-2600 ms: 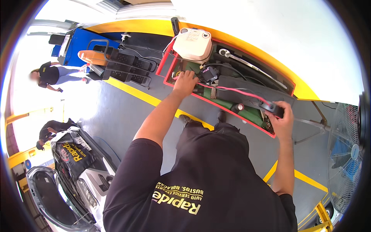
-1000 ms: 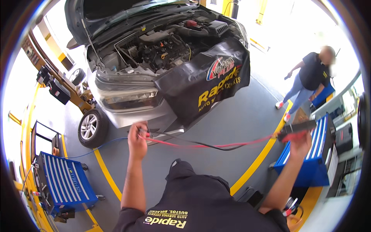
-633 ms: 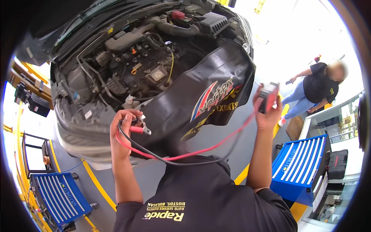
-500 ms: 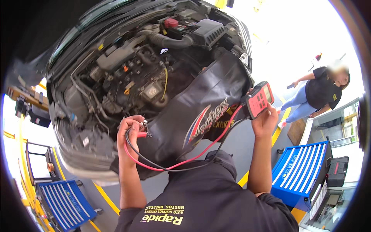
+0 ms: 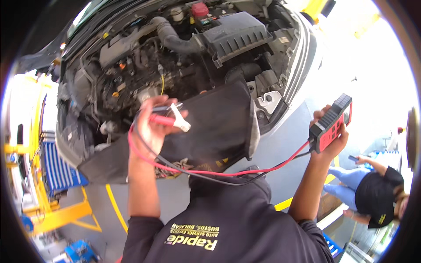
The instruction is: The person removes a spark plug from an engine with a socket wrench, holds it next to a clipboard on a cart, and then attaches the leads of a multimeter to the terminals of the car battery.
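Observation:
My left hand (image 5: pixel 151 127), raised over the front of the engine bay, is closed around the tester clamps. A red-handled clamp (image 5: pixel 163 120) with a pale metal jaw points to the right out of its fingers. A dark clamp lies beside it, partly hidden by the fingers. My right hand (image 5: pixel 335 144) grips a red and black handheld battery tester (image 5: pixel 330 123), tilted, its screen turned out of sight. A red cable (image 5: pixel 228 174) and a black cable (image 5: pixel 210 179) sag between the tester and my left hand.
A black fender cover (image 5: pixel 206 127) drapes over the car's front edge. Beyond lie the air filter box (image 5: pixel 237 36) and a battery's red terminal cover (image 5: pixel 200 9). A person (image 5: pixel 377 193) holding a phone stands at right. Yellow frame (image 5: pixel 61 217) and blue tool cabinet (image 5: pixel 59 164) stand left.
The view has swung toward the air filter side. My right hand has moved the tester outward and turned it. My left hand has risen, with the red clamp's jaw now showing clearly.

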### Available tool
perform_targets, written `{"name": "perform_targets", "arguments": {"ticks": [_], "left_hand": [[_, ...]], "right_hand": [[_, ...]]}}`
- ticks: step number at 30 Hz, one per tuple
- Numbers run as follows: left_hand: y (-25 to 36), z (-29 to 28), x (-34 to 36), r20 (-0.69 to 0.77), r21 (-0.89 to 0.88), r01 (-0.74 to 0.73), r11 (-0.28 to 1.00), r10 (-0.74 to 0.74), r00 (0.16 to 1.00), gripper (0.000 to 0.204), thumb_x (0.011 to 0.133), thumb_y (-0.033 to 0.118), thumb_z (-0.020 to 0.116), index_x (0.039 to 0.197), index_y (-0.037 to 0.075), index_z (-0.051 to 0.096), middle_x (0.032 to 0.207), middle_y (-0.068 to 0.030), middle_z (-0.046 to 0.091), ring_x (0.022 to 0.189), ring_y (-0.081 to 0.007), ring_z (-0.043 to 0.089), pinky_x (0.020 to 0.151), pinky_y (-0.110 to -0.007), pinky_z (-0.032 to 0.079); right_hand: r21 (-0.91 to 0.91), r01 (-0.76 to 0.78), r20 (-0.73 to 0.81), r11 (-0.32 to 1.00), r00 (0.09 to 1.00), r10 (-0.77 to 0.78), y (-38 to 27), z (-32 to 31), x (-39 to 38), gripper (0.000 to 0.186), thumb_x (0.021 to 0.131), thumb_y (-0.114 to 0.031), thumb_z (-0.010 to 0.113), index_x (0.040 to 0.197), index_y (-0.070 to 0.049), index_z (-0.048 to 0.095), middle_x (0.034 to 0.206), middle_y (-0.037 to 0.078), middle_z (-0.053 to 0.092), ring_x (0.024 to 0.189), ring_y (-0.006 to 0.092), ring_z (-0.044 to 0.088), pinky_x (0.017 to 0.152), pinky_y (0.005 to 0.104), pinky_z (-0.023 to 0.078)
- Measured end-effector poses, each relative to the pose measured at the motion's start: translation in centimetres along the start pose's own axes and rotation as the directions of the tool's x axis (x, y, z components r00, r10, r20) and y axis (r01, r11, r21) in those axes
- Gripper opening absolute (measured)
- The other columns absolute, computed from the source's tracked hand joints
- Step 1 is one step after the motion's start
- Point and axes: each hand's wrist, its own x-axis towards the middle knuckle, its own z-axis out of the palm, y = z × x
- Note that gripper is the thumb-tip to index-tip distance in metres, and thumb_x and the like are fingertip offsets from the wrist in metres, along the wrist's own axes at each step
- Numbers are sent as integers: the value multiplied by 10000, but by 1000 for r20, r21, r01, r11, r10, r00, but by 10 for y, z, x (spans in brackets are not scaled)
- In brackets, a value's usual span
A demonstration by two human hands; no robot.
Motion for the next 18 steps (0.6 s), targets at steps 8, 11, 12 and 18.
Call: {"name": "perform_targets", "arguments": {"ticks": [8,11,12,18], "left_hand": [[-26,153,26,296,532,-513,673,420,858,234,917,-20,600,1149,-4,582,1253,-183,598,1000,-280,691,921,-397,542],[-15,197,43,575,711,-683,168,421,702,394,815,-95,665,1176,9,544,1267,-176,572,1056,-300,654,936,-393,524],[-12,207,49,632,700,-707,100,376,678,441,792,-86,684,1194,15,533,1272,-174,567,1074,-319,643,942,-395,520],[-14,239,78,654,753,-600,-269,208,727,878,610,-28,761,1412,43,410,1524,-210,357,1372,-425,420,1108,-453,406]], "right_hand": [[34,-741,508,671,591,627,37,65,81,797,848,-240,662,1499,51,306,1567,369,186,1375,532,386,924,627,557],[44,-836,487,547,496,719,52,57,92,804,806,-227,675,1482,61,348,1512,340,343,1375,531,388,957,643,531],[65,-844,523,532,483,703,54,48,100,797,800,-215,668,1476,68,356,1480,335,393,1342,528,432,960,652,524],[142,-866,636,480,451,626,50,23,145,782,768,-176,644,1450,98,378,1362,340,528,1136,505,620,956,638,533]]}}
